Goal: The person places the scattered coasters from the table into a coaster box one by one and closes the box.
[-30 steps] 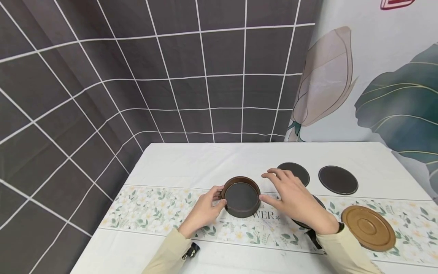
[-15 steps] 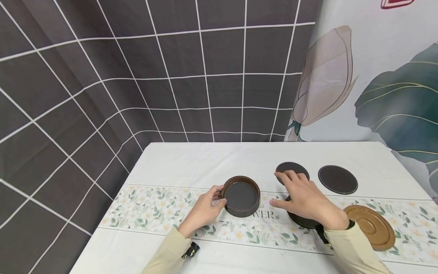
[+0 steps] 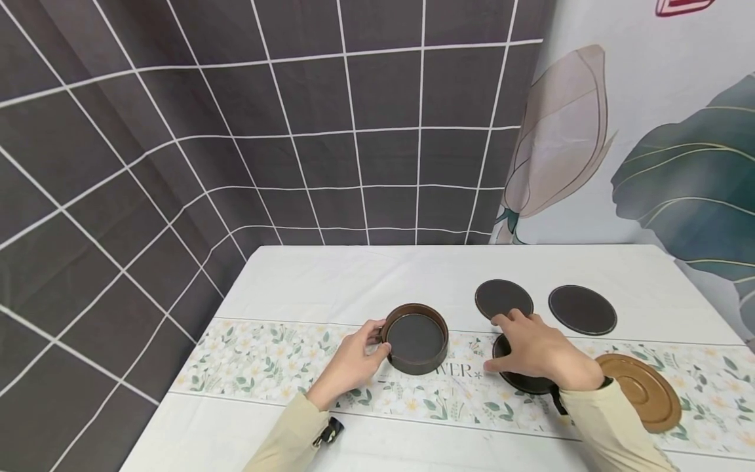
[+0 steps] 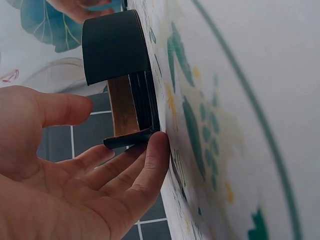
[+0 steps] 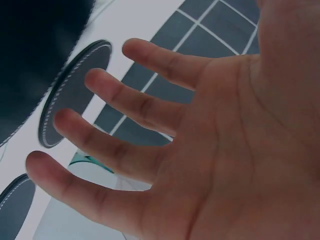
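Observation:
A round dark coaster holder point(image 3: 416, 339) with a brown inner wall and a dark base stands on the cloth; the left wrist view shows a gap in its wall. My left hand point(image 3: 354, 357) holds the holder's left side, its fingers against the outer wall point(image 4: 112, 52) and the thumb near the gap. My right hand point(image 3: 539, 354) hovers, fingers spread, over a dark round coaster point(image 3: 522, 380) that it partly covers. In the right wrist view the fingers are extended and hold nothing. Behind that hand lies another dark coaster point(image 3: 501, 296).
Farther right is one more dark coaster point(image 3: 582, 309). A brown round lid-like disc point(image 3: 643, 393) with raised rings lies beside the right wrist, partly behind the sleeve. The table has a white cloth point(image 3: 330, 282) with a flowered band. Dark gridded cloth point(image 3: 383, 157) hangs behind.
My right hand has left the holder's right side and moved right, then lower over the nearest dark coaster. The left hand and holder have stayed in place.

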Available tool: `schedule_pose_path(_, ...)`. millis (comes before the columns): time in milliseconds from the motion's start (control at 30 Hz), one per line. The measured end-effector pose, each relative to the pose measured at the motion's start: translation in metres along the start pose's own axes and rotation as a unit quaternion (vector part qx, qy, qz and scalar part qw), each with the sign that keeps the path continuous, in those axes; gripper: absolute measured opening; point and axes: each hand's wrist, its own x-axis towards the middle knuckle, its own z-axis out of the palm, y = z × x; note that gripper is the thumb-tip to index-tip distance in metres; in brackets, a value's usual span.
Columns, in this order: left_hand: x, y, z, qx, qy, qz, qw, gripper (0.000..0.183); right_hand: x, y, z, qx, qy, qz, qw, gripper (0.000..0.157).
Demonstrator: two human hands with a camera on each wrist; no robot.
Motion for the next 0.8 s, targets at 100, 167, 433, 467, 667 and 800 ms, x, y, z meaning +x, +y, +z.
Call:
schedule_pose_path(100,0.0005,-0.0002,0.0002,-0.002,0.0,-0.003,1.0,0.048,0.0019,0.0028,0.0026,-0.016,-0.01,0.007,1.0,0.093)
schedule_pose_path(167,0.0008,-0.0003,0.0004,-0.003,-0.001,-0.005,1.0,0.048,0.0029,0.0043,0.0049,-0.025,-0.012,0.01,1.0,0.091)
schedule_pose_path(433,0.0008,-0.0011,-0.0001,-0.006,-0.002,-0.005,1.0,0.048,0.0033,0.0089,0.0093,-0.045,-0.014,0.014,0.999,0.089)
schedule_pose_path(467,0.0008,-0.0012,-0.0002,-0.005,-0.002,-0.005,1.0,0.048,0.0033,0.0092,0.0095,-0.045,-0.017,0.016,0.999,0.091)
schedule_pose_path(667,0.0007,-0.0022,-0.0006,-0.006,-0.002,-0.002,1.0,0.049,0.0034,0.0097,0.0096,-0.04,-0.032,0.024,0.998,0.1)
schedule_pose_path(800,0.0003,-0.002,-0.0009,-0.008,-0.005,-0.004,0.9999,0.049,0.0025,0.0108,0.0086,-0.034,-0.036,0.033,0.998,0.103)
